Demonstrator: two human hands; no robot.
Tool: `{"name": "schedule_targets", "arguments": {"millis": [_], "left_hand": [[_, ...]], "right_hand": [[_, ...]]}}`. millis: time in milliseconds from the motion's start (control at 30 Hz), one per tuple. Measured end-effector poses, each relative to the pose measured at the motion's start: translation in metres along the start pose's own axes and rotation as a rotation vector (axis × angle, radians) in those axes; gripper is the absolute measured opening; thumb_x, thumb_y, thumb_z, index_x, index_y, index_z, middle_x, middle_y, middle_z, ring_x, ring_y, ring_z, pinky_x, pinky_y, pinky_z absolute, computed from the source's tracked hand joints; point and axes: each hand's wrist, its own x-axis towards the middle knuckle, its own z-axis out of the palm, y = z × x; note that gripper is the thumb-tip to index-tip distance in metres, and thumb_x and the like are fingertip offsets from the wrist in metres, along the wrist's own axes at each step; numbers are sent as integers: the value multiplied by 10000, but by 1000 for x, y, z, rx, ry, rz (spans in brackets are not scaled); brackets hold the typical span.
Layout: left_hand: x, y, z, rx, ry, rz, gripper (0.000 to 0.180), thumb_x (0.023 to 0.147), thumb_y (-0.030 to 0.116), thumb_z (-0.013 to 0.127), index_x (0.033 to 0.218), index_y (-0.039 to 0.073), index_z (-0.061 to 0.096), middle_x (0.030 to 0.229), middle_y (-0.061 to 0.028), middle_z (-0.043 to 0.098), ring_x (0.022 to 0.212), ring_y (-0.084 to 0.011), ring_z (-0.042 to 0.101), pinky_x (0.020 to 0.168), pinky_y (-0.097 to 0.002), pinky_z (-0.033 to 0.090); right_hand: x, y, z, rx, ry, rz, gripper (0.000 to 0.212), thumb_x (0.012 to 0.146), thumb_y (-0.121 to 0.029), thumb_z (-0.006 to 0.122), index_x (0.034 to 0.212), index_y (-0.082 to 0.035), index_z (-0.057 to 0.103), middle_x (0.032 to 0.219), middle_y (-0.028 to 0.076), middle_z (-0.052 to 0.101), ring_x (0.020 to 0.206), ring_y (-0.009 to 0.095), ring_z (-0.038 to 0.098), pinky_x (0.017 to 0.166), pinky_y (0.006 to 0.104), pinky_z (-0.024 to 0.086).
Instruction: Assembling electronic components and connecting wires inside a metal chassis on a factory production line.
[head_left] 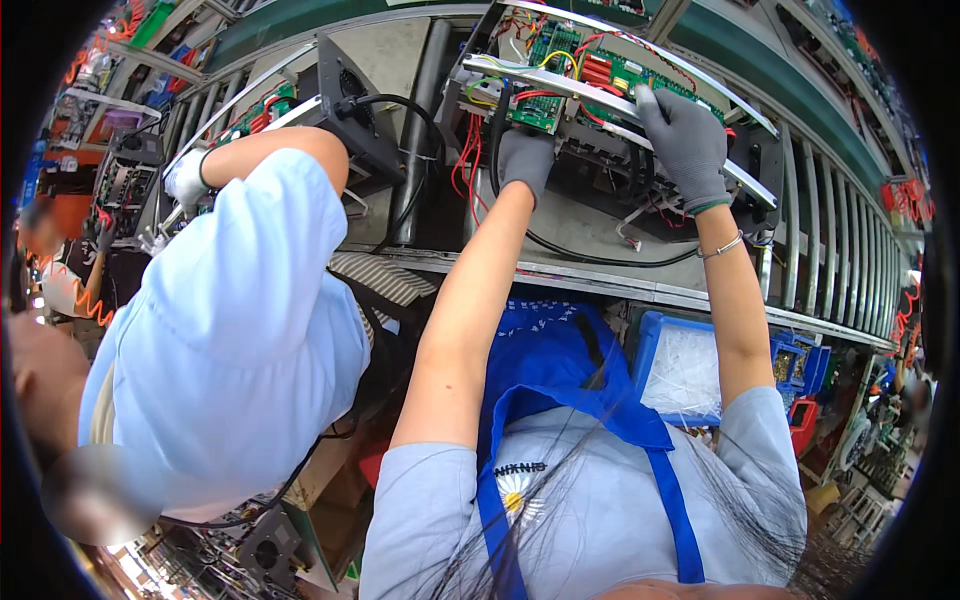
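Note:
An electronics chassis with silver metal rails (750,184) and green circuit boards (541,108) lies before me on the conveyor. My right hand (686,148), in a grey glove, is closed over the near rail, thumb and fingers about it. Under the edge of the left circuit board reaches my left hand (527,160), also gloved in grey; its fingers are hidden inside the chassis. Beside that hand hang loose red wires (468,160). A thick black cable (610,257) runs along the chassis's near side.
At my left a co-worker in a light blue shirt (235,270) works on another chassis with a black fan panel (350,110). Metal rollers (810,220) extend to the right. Below the conveyor edge stand a blue bin (685,370) of clear plastic pieces and smaller blue bins (795,360).

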Motion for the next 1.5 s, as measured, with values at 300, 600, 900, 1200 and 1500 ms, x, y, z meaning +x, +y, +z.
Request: {"name": "schedule_targets", "arguments": {"millis": [300, 600, 900, 1200, 1500], "left_hand": [[-24, 22, -18, -606, -29, -289, 430, 932, 404, 508, 855, 12, 666, 771, -69, 686, 607, -234, 627, 591, -362, 456], [3, -5, -17, -426, -234, -449, 397, 873, 439, 616, 992, 62, 649, 867, -62, 670, 722, -234, 657, 661, -376, 490], [-12, 16, -29, -452, -258, -125, 378, 875, 340, 613, 1138, 71, 578, 916, -107, 678, 791, -214, 676, 627, -336, 543], [-9, 41, -43, -529, -299, -235, 241, 876, 307, 629, 900, 69, 654, 732, -52, 670, 550, -141, 615, 487, -268, 439], [-24, 46, -61, -585, -381, -403, 221, 891, 322, 614, 900, 109, 673, 683, -24, 671, 527, -116, 619, 454, -220, 413]], "right_hand": [[0, 2, -4, -55, -21, 43, 453, 951, -468, 475, 796, -82, 653, 662, 169, 591, 652, 357, 605, 573, 436, 433], [4, -8, 0, -55, -21, 8, 434, 953, -456, 482, 810, -88, 661, 663, 164, 590, 638, 355, 601, 565, 427, 431], [0, 0, 1, -74, 39, -30, 453, 963, -467, 446, 759, -107, 633, 642, 115, 593, 610, 323, 607, 518, 419, 428], [-1, 4, -2, -66, 49, -61, 452, 965, -450, 451, 731, -108, 629, 620, 116, 580, 579, 324, 592, 495, 423, 421], [-2, 9, 4, -44, 69, -74, 479, 959, -467, 461, 699, -102, 630, 586, 119, 566, 555, 323, 586, 489, 426, 425]]}}
